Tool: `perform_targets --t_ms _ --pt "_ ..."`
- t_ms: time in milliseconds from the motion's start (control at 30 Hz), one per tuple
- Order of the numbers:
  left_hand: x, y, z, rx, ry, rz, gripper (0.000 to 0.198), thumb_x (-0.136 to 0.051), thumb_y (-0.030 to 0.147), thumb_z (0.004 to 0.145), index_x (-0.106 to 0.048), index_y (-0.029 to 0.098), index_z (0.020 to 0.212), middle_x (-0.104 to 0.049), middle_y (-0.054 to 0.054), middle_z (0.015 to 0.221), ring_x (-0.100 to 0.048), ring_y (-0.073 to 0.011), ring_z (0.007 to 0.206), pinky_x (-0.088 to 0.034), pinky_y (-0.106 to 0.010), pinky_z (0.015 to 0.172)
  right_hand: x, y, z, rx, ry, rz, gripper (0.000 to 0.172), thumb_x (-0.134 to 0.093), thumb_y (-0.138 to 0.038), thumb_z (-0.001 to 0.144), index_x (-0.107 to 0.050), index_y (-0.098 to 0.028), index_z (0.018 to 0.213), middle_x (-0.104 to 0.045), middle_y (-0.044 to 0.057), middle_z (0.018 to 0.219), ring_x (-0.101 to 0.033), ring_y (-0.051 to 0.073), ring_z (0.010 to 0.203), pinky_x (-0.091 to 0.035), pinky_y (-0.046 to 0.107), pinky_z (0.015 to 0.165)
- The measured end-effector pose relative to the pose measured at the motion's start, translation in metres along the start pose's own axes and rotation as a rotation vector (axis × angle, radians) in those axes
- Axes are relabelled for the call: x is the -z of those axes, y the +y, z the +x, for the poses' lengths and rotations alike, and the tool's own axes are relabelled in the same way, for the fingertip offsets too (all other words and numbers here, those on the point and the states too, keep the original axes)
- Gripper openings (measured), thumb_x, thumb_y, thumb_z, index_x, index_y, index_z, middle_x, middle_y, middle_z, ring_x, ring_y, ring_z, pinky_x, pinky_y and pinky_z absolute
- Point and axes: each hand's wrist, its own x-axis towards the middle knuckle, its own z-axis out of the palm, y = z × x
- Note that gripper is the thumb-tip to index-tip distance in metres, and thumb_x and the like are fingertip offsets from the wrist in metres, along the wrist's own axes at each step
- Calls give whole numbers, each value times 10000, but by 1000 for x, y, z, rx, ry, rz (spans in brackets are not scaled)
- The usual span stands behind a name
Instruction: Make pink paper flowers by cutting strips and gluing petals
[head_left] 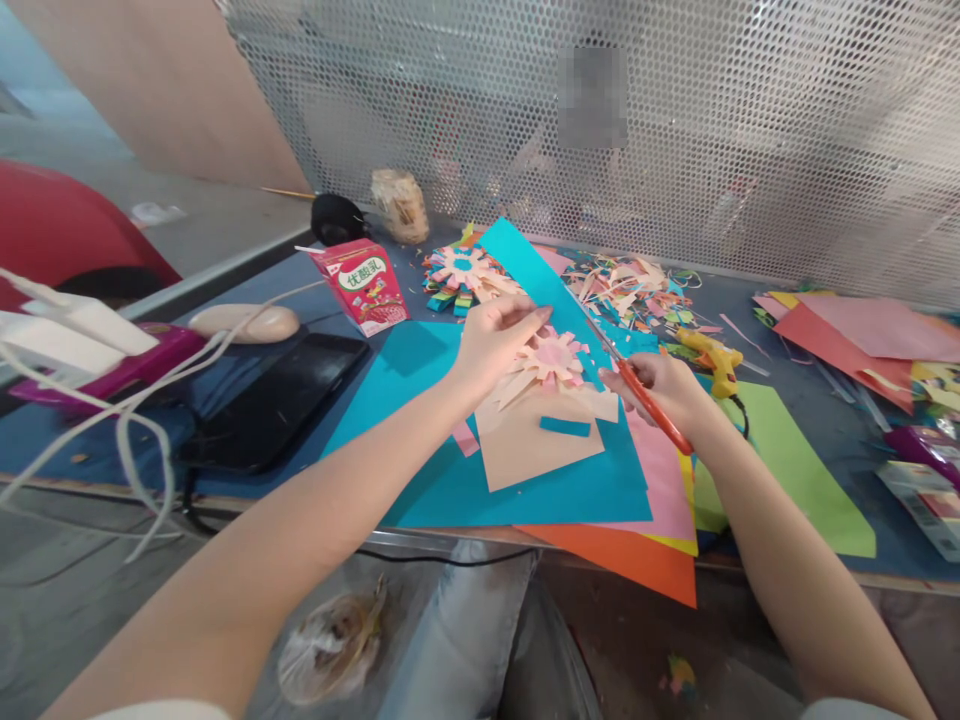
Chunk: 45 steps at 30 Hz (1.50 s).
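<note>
My left hand (495, 340) pinches a fringed paper flower (551, 360), peach petals with a pink centre, above the coloured sheets. My right hand (664, 390) is closed round the orange handles of a pair of scissors (634, 385), whose blades point up and left to the flower's right edge. Under the flower lie a peach sheet (525, 445) with a small teal strip (564, 427) on it and a large teal sheet (450, 470). Pink, orange and green sheets (787, 460) fan out beneath to the right.
A yellow glue gun (712, 355) lies just right of my right hand. Finished paper flowers (465, 275) and a heap of paper scraps (630, 285) sit further back. A pink drink carton (364, 285), a black tablet (277, 400) and white straps are on the left. More paper (862, 335) lies far right.
</note>
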Motion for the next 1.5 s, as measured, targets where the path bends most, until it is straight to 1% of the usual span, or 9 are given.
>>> perform_targets --t_ms 200,467,633,800,933,1067,1200,1333,1500 --pt "1 -2 1 21 8 -27 204 -702 313 655 -594 143 626 -589 10 546 -532 -69 498 -421 -181 491 1 -5 0 -16 7 -3 512 -474 -682 708 -484 -179 615 -427 -26 455 -329 75 401 -234 243 427" --pt "-4 3 -4 45 -68 -31 214 -692 305 664 -574 152 574 -572 13 538 -510 -61 486 -411 -191 491 -2 -1 0 14 16 16 492 -493 -661 713 -398 -196 582 -411 -38 452 -345 73 414 -248 235 438" --pt "-5 4 -4 71 -55 -37 216 -703 312 648 -572 154 583 -562 17 532 -512 -65 486 -415 -203 499 -1 -4 -1 4 30 9 486 -493 -653 717 -447 -186 588 -413 -34 444 -343 76 409 -238 238 428" --pt "-4 3 -2 121 -45 -88 239 -711 334 639 -566 152 584 -571 14 533 -531 -72 486 -401 -190 463 0 -6 -1 -14 19 19 480 -506 -644 710 -460 -183 585 -421 -31 443 -324 68 394 -234 239 421" --pt "0 0 0 43 -25 -94 293 -649 409 714 -545 163 593 -561 19 544 -542 -80 491 -420 -197 461 1 -8 -2 -30 11 16 511 -496 -689 683 -468 -185 598 -416 -32 442 -321 72 390 -237 242 421" --pt "3 -2 2 -43 4 -33 278 -642 377 729 -534 164 587 -575 17 556 -540 -77 497 -426 -193 471 0 -9 -2 -31 1 1 534 -487 -717 669 -435 -193 583 -386 -39 437 -331 78 411 -243 239 432" --pt "1 -1 0 -27 -17 19 282 -645 365 720 -523 165 563 -573 14 537 -536 -79 495 -409 -189 463 -2 -7 -2 -4 -1 11 539 -485 -720 674 -386 -199 575 -385 -43 447 -353 82 435 -250 232 447" --pt "-2 -1 -3 -14 -41 17 275 -644 371 716 -542 164 566 -580 9 546 -541 -83 500 -394 -193 457 -4 -5 -2 5 1 19 532 -481 -710 688 -376 -200 573 -396 -41 451 -362 84 440 -251 230 449" --pt "-2 -1 -3 4 -32 37 270 -633 375 721 -554 162 575 -589 3 565 -544 -77 509 -413 -192 489 -4 -7 -1 -2 1 -12 537 -456 -715 698 -434 -192 578 -402 -33 442 -360 87 429 -254 237 445"
